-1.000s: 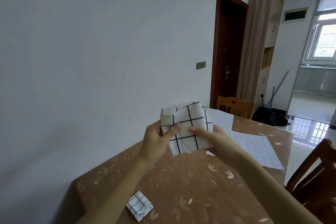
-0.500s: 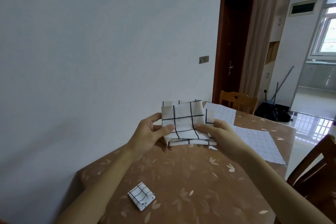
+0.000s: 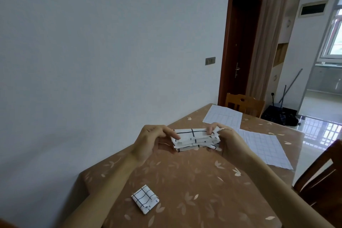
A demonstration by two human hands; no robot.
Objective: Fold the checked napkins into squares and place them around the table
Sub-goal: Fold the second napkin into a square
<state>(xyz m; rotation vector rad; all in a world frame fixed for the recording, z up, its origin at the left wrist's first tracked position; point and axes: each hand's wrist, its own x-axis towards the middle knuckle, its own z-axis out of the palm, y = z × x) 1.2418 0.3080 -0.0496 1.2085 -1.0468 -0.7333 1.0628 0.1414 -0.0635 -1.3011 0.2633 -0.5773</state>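
The left hand point(image 3: 153, 140) and right hand point(image 3: 228, 139) hold a thickly folded checked napkin point(image 3: 194, 138) between them at the middle of the counter point(image 3: 194, 176). Each hand's fingers point(image 3: 171, 134) are curled and pinch one end of it. A finished square napkin point(image 3: 145, 199) lies near the counter's near left corner. Two flat napkins point(image 3: 264, 148) lie toward the far edge.

napkin point(image 3: 194, 139): soft matt cloth | table cover point(image 3: 194, 181): smooth, slight sheen | chair point(image 3: 244, 104): wood | floor point(image 3: 318, 127): glossy tile
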